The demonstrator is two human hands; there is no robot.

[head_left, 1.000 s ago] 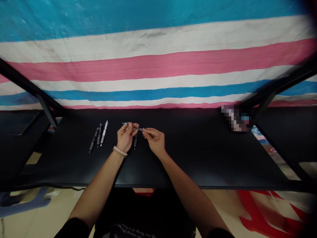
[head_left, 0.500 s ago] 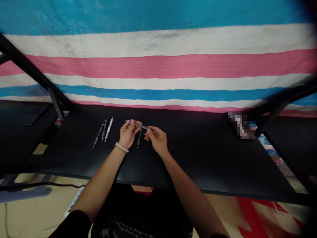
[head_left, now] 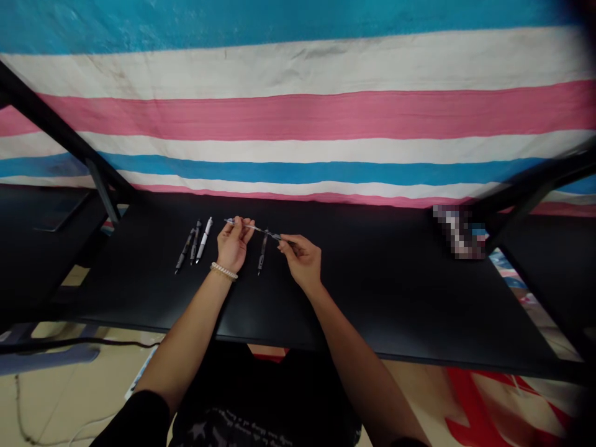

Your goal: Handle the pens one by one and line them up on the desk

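Pens (head_left: pixel 203 240) beside hands (head_left: pixel 304 262) (both pinched on another pen (head_left: pixel 275 236)), striped sheet (head_left: pixel 298 116) behind.

Left hand (head_left: pixel 233 246) and right hand (head_left: pixel 303 259) farther apart, longer thin stretch of held pen (head_left: pixel 259 230) showing between

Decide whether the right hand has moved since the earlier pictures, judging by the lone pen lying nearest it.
Yes: the right hand has shifted to the person's right, away from the lone pen on the table.
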